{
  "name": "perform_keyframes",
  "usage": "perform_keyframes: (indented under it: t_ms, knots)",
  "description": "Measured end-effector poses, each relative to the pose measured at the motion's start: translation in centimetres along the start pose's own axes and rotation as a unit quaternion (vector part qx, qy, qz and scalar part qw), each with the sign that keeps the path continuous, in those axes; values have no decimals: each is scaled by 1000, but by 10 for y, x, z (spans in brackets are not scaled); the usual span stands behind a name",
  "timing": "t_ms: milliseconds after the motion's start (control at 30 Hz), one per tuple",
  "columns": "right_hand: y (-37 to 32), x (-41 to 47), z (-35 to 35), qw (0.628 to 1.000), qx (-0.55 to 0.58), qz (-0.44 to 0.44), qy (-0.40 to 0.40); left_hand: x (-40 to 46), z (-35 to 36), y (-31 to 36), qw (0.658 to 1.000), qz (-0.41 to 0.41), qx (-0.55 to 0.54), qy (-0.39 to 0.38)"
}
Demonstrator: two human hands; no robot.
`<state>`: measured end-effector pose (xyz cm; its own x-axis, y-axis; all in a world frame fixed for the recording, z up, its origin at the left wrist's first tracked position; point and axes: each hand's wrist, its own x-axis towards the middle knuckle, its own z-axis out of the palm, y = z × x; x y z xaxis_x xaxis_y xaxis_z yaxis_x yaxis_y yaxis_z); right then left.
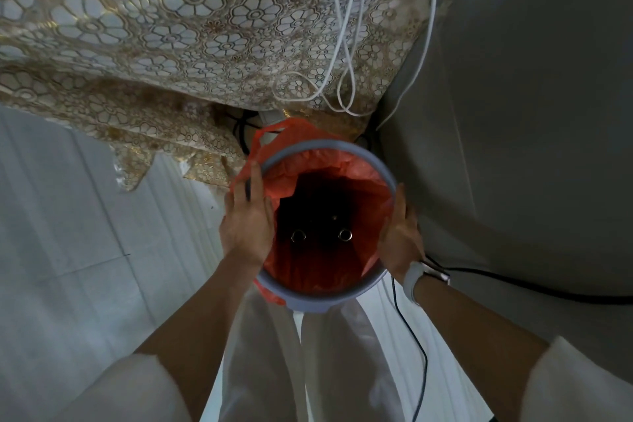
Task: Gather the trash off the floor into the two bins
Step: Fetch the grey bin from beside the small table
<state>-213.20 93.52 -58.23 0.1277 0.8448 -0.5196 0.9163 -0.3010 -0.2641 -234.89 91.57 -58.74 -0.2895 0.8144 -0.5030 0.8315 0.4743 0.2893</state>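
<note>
A grey-rimmed bin (359,298) lined with an orange bag (308,178) sits between the two hands, seen from straight above. The left hand (247,216) lies on the bin's left rim with fingers fairly straight, pressing on the bag's folded-over edge; the right hand (400,233) rests flat along the outside of the right rim, a white watch (416,279) on its wrist. Deep inside the bag are dark items with two small metal rings, hard to identify. Beyond the hands a tabletop carries a gold floral lace cloth (171,27) with white cables (346,44) trailing over it. Pale floor tiles (68,233) stretch left of the left hand; a grey wall (531,96) stands right of the right hand, a black cable (513,284) along its foot.
</note>
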Motion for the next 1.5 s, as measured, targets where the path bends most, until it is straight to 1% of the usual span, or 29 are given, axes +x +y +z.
perform_keyframes:
  t_ms: [133,267,433,533,667,733,800,933,1033,1167,1233,1400,1500]
  knots:
    - [3,3,-5,999,-1,26,-28,7,-3,-6,1000,-5,1,-10]
    - [-1,0,-16,995,16,42,-91,6,-14,-18,999,8,-36,-38]
    - [-10,-20,-32,997,8,-16,-79,-31,-27,-34,998,5,-58,13]
    - [-21,-32,-49,995,-18,-69,-73,-62,-48,-38,997,-49,-59,13]
    - [-48,-62,-92,985,-61,-96,-127,-118,-92,-36,989,-125,-70,30]
    - [-64,-84,-115,979,-83,-143,-117,-152,-112,-38,982,-163,-86,47]
    - [-82,-111,-140,969,-90,-201,-115,-194,-137,-39,971,-197,-113,80]
    - [-110,-161,-180,946,-65,-296,-115,-275,-172,-44,941,-240,-186,149]
    - [-130,-203,-196,908,-74,-391,-129,-339,-186,-50,906,-280,-241,207]
    - [-149,-263,-200,861,-87,-481,-138,-426,-188,-57,856,-339,-288,264]
    - [-155,-295,-201,845,-94,-506,-143,-466,-183,-61,834,-361,-306,284]
    - [-154,-398,-187,796,-105,-575,-155,-585,-161,-69,756,-431,-347,350]
    - [-141,-473,-168,767,-117,-609,-167,-670,-136,-76,700,-471,-374,385]
